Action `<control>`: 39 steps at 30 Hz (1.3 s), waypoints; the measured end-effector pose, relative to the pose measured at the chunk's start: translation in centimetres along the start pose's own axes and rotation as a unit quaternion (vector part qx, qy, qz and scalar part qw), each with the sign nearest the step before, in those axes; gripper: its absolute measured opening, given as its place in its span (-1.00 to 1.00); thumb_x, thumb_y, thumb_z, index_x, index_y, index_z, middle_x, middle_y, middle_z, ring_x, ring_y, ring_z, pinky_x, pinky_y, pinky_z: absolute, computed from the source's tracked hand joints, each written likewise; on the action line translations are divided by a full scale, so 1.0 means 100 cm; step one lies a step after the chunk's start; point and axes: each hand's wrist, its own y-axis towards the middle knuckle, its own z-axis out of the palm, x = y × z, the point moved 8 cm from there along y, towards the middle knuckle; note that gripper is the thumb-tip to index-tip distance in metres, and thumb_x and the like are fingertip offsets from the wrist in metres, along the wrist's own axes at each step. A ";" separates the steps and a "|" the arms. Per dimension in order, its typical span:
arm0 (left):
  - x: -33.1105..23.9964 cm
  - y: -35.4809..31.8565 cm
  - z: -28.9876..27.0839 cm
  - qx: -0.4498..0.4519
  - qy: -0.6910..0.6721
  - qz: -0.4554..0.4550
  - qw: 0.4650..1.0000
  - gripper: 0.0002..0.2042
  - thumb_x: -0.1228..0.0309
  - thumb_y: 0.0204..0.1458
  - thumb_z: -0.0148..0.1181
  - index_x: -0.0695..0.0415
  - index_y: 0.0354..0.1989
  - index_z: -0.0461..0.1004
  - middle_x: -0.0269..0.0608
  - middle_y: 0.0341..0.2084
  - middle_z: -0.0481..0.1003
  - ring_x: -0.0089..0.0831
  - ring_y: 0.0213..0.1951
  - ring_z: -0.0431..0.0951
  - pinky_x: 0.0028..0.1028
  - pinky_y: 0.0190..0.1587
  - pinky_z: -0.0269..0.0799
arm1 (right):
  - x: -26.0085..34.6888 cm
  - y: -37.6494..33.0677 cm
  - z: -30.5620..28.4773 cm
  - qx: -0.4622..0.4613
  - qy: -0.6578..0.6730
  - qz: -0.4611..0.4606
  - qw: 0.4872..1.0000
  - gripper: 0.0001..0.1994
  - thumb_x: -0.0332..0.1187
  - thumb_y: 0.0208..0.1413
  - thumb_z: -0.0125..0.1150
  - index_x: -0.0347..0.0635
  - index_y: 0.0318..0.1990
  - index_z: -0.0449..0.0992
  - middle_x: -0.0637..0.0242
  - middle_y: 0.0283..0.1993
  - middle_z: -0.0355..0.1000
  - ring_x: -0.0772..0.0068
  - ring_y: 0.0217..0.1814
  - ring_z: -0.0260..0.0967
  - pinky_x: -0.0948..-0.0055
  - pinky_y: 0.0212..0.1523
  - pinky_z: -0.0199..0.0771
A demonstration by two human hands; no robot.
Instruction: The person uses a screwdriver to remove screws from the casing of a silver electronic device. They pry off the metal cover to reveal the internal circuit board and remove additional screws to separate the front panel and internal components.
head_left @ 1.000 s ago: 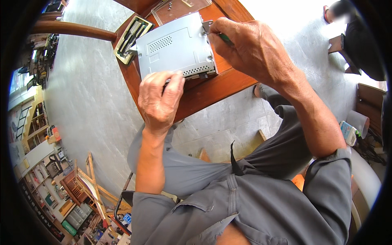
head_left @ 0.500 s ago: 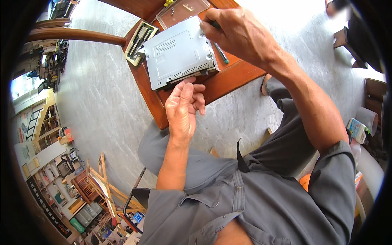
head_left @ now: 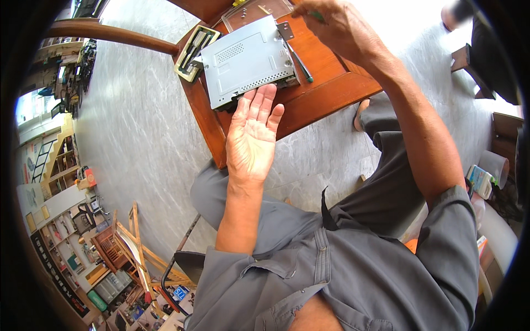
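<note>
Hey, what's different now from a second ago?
The left hand turned palm up and shifted right along the box's near edge. The right hand moved outward, off the bracket at the box's far right corner, leaving it uncovered. The box and tray stay on the wooden surface.

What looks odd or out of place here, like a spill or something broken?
Nothing looks spilled or clearly broken. The one oddity is the setting: a grey metal box rests on what appears to be a wooden chair seat, where a workbench might be expected. A slim green-ended tool lies beside the box.
</note>
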 end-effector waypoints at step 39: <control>-0.113 -0.035 -0.108 -0.184 0.376 0.126 0.899 -0.77 0.25 0.28 0.24 0.19 -0.27 0.55 -0.36 -0.59 0.51 -0.69 -0.68 0.32 -0.62 -0.67 0.20 | 0.039 -0.032 0.013 0.193 0.022 -0.007 0.981 -0.66 -0.52 0.27 0.04 -0.37 0.18 0.45 0.00 -0.19 0.51 0.07 -0.25 0.47 0.24 -0.17 0.53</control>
